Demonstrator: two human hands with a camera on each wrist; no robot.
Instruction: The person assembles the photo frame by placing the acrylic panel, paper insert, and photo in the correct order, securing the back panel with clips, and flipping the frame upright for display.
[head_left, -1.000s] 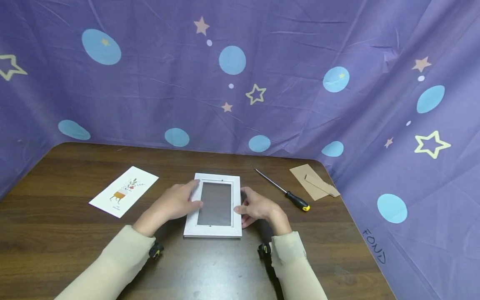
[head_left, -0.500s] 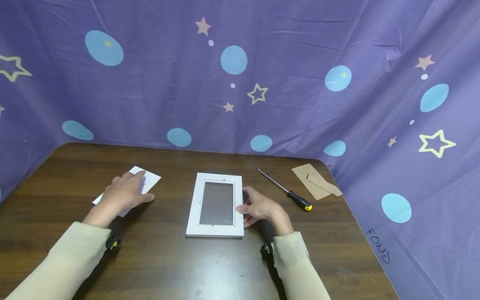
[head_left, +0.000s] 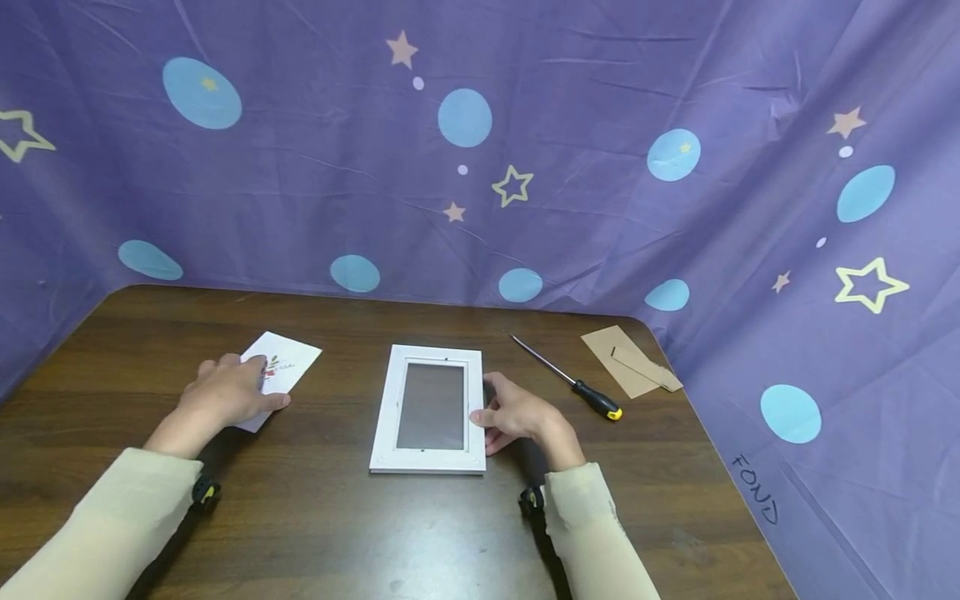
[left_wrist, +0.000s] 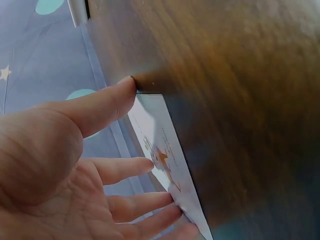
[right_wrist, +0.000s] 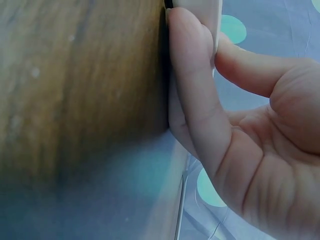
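Note:
A white picture frame (head_left: 383, 425) with a grey pane lies on the table in the middle of the head view. My right hand (head_left: 521, 418) grips its right edge, thumb on the top face and the other fingers along the side. In the right wrist view, the thumb and fingers pinch the white frame edge (right_wrist: 209, 15). My left hand (head_left: 217, 397) is over a white printed card (head_left: 285, 364), covering its left part. The left wrist view shows spread, mostly straight fingers (left_wrist: 135, 207), their tips at the card, and the thumb near one of its corners.
A screwdriver (head_left: 596, 400) with a black and yellow handle lies right of the frame. Beyond it is a brown backing board (head_left: 606, 348) with a stand leg (head_left: 645, 369), near the table's right edge. A purple curtain (head_left: 585, 225) closes off the back and sides.
My left hand has left the frame's left side and moved left over to the card, then slightly further left and towards me. The right hand has stayed on the frame.

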